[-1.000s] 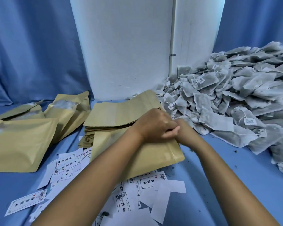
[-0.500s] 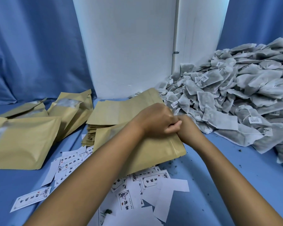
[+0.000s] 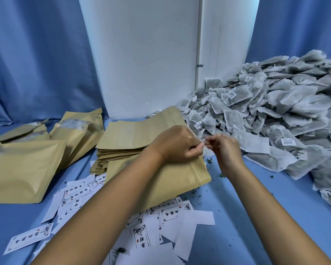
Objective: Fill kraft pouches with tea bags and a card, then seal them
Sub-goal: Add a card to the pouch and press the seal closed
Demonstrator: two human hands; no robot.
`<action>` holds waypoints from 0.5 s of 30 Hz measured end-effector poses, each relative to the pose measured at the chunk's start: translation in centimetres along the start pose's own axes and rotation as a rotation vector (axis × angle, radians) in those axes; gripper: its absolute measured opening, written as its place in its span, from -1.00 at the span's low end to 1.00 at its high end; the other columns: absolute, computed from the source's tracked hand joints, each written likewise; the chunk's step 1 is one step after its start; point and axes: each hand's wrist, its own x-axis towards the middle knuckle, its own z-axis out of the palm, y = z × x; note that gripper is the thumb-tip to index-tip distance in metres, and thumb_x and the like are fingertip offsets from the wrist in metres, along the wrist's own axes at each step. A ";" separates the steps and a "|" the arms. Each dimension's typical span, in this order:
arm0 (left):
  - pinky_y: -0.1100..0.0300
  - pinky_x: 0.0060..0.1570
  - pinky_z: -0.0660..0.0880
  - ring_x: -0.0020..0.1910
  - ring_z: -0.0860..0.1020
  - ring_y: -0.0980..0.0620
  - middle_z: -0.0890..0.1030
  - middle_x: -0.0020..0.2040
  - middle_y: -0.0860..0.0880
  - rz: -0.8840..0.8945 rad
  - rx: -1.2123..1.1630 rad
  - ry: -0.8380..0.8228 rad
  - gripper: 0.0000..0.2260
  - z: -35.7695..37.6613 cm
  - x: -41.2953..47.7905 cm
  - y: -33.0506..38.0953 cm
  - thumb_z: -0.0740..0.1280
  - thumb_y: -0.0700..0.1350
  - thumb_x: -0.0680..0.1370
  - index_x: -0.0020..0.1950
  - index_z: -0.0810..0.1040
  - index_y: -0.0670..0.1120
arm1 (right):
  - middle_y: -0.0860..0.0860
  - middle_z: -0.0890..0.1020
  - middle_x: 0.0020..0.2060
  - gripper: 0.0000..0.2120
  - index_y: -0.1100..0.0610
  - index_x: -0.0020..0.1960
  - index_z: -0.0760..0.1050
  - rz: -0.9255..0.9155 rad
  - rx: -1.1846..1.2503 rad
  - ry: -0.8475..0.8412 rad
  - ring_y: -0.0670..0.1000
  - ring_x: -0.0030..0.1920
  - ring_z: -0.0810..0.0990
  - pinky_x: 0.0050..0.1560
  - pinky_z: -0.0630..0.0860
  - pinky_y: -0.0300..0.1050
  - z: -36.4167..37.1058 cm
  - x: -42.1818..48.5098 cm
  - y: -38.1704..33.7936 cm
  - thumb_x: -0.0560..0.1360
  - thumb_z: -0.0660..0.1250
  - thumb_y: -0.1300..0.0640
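Sealing looks in hand: left hand (image 3: 177, 145) pinches the tan kraft pouch (image 3: 172, 175) top, blurred right hand (image 3: 225, 148) loosely curled, empty; next, press along the strip.

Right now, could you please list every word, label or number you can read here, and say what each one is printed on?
"中国茶", apparently, in large black characters on the printed cards; a fourth character is unclear.
Small print and red stamps on those cards: too small to read.
Barcode tags on the tea bags: digits too small to read.
Kraft pouches: no print visible.
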 end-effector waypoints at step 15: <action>0.04 0.02 0.38 0.09 0.46 -0.07 0.48 0.22 -0.13 0.027 0.270 0.088 -0.75 -2.8 3.0 1.7 0.20 0.02 0.51 0.02 0.60 -0.05 | 0.00 0.45 -0.67 -0.71 0.15 -0.21 0.35 0.272 0.337 -0.138 -0.14 -0.65 0.44 -0.56 0.41 -0.41 3.7 -0.4 -5.8 0.61 -0.01 0.36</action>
